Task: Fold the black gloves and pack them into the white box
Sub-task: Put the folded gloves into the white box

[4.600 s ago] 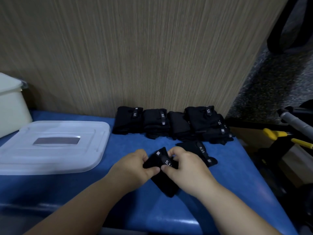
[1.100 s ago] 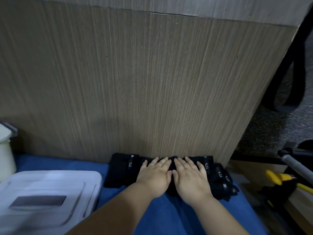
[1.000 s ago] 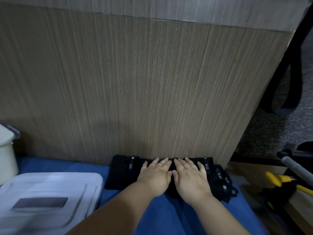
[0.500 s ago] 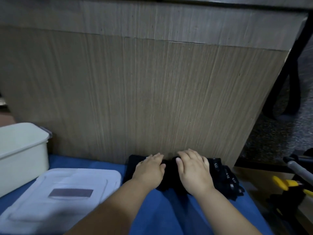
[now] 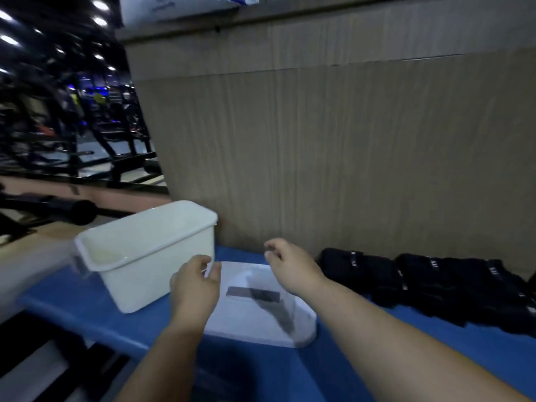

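Head view, motion-blurred. Blue counter runs left to right, with a wood panel standing along its far edge.

The white box sits at the left end of the counter, upright and open at the top; its inside looks bare as far as it shows. The clear lid lies flat on the counter just right of the box, dark label up. The hand hides the gap, so I cannot tell if box and lid touch.

The black gloves are folded bundles with white-lettered bands. They sit in a row along the far edge toward the right end, against the panel, well apart from the box. None are in the box or in a hand.

Left hand hovers over the lid's left edge, right beside the box's near wall, fingers loosely curved, thumb spread, holding nothing. Right hand hangs above the lid's far edge, between box and gloves, fingers loosely curled, empty.

Dark gym equipment shows far left, beyond the counter.
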`<state>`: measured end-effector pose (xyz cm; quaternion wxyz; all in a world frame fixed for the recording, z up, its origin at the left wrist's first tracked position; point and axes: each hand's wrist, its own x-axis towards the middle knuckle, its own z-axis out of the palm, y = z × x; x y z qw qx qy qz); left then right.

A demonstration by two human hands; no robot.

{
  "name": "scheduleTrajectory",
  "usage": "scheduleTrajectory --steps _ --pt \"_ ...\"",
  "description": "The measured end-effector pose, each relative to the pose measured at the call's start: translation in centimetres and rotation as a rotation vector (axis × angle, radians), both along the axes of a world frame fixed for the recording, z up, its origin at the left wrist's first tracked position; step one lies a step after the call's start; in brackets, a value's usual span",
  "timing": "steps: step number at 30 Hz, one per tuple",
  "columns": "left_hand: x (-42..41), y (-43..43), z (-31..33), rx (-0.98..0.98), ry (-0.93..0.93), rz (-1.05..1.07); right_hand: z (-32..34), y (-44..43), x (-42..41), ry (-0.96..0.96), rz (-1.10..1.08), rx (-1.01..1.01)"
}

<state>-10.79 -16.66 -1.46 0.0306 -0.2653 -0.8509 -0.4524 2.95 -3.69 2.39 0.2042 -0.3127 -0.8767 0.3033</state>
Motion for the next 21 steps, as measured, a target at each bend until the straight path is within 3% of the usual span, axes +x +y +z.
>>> scheduleTrajectory --steps 3,7,13,16,21 --pt "-3.4 -3.3 1.3 0.184 -0.189 0.138 0.6 -2.2 -4.2 0.005 0.044 -0.139" --pt "-6.7 -4.9 2.2 0.58 -0.827 0.079 1.0 -4.0 -8.6 0.034 0.063 -0.247" --pt "-9.4 -4.1 3.2 0.935 -1.387 0.039 1.0 -4.6 -13.3 0.056 0.064 -0.344" --pt "-9.7 -3.6 3.7 1.092 -1.47 0.112 0.8 -4.3 -14.9 0.025 0.06 -0.342" --pt "-10.1 -3.3 3.3 1.062 -1.437 0.068 0.0 -3.0 -16.5 0.088 -0.037 -0.407"
